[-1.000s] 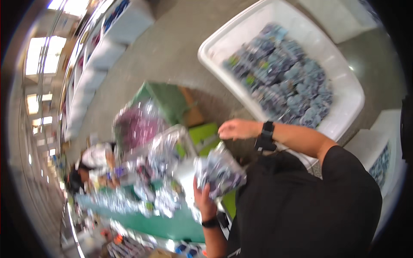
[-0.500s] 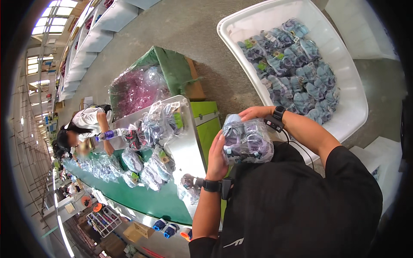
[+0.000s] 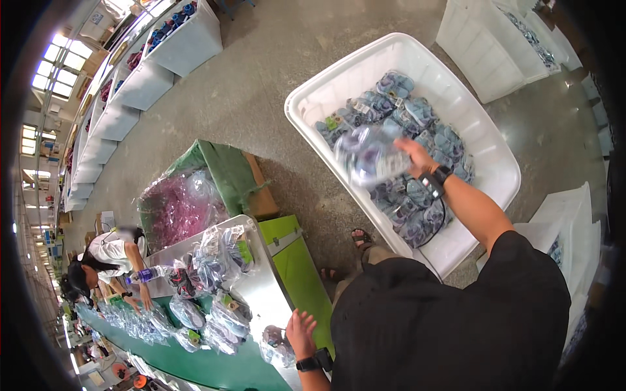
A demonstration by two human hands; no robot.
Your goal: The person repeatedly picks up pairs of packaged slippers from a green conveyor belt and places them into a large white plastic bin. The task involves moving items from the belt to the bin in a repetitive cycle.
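Observation:
My right hand (image 3: 417, 158) grips a clear plastic bag with a pair of blue-purple shoes (image 3: 366, 158), blurred by motion. It hangs over the near-left side of a large white bin (image 3: 427, 68), above several bagged shoes (image 3: 417, 112) of similar colour that cover the bin's bottom. At the metal table's edge my left hand (image 3: 300, 333) holds nothing, its fingers apart. Closest to that hand is a bagged shoe pair (image 3: 276, 345) on the tabletop.
On the metal table (image 3: 264, 287) with a green surface (image 3: 215, 365) lie several bagged shoes (image 3: 228, 315). Across it, another person (image 3: 117, 251) handles bags. A green-lined box (image 3: 225, 169) holds clear-and-pink plastic. White bins (image 3: 186, 42) line the left; others stand right.
My right hand has carried the bagged shoes from in front of my body out over the white bin. My left hand has let go and dropped toward the table's edge. The view has shifted.

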